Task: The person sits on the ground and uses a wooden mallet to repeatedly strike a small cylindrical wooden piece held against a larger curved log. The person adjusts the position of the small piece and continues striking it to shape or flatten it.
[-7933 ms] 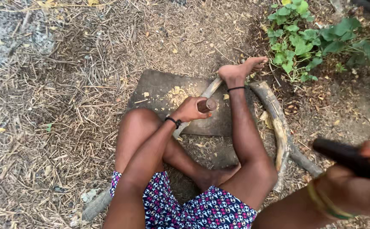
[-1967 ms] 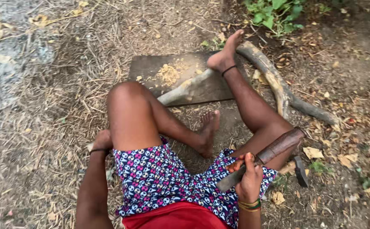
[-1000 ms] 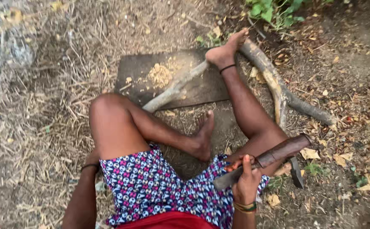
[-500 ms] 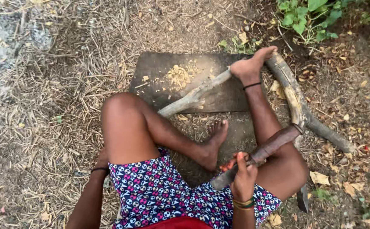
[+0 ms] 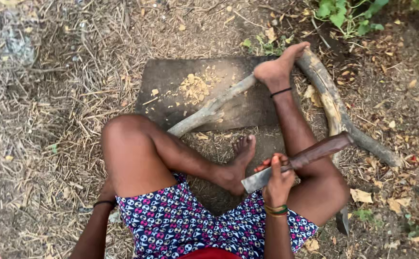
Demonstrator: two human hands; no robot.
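I sit on the ground with my legs bent. My right hand [image 5: 277, 181] is shut around the middle of a long chopping knife [image 5: 315, 152]. Its grey metal end points at my left foot and its brown length slants up to the right over my right thigh. My left hand [image 5: 107, 188] is pressed to the ground behind my left knee, mostly hidden by the thigh. A pale stripped stick [image 5: 208, 109] lies slantwise across a dark flat board [image 5: 166, 84]. My right foot [image 5: 279, 69] rests on the stick's far end.
Pale wood chips [image 5: 195, 87] are scattered on the board. A thick curved branch [image 5: 331, 108] lies right of my right leg. A second blade tip [image 5: 342, 221] pokes out under my right thigh. Dry straw covers the ground; green plants [image 5: 343, 14] grow at top right.
My right hand has kept hold of the knife and shifted it from beside my right thigh to over it. My left hand moved off the stick to the ground.
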